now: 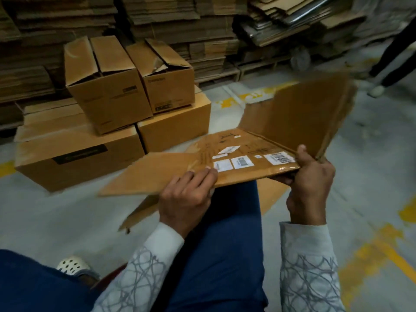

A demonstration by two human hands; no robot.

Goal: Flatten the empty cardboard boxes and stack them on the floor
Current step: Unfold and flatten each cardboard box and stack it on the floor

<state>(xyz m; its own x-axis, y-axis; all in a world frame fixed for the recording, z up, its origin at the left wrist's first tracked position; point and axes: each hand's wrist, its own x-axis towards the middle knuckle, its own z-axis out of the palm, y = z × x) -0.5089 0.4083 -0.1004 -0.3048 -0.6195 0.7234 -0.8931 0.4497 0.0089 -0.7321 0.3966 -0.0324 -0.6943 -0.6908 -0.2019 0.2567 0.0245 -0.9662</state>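
Head view, person seated, blue trousers, pale patterned sleeves.

Box (pixel 236 154): flattened, held in the air over the lap, above the floor (pixel 371 154). Its labelled panel faces up, with several white stickers and a barcode. One flap stands up at the right side, blurred; another lies out flat to the left, and a further flap hangs below toward the floor.

Left hand (pixel 186 194): on the near edge of the box at its left part. The fingers (pixel 202 176) lie together along the top face, slightly bent, with the tips just beside a white sticker. The thumb is hidden under the cardboard.

Right hand (pixel 310 183): at the near right corner. The thumb points up against the fold where the raised flap begins; the fingers are curled under the edge, pinching the box between thumb and fingers.

Surroundings: two large closed cartons (pixel 67 158) sit side by side on the floor, touching. Two smaller cartons (pixel 105 86) with loose top flaps stand on them. Behind are tall piles of flat cardboard (pixel 168 19). A second person's legs (pixel 394 52) show at upper right. The floor is grey with worn yellow markings.
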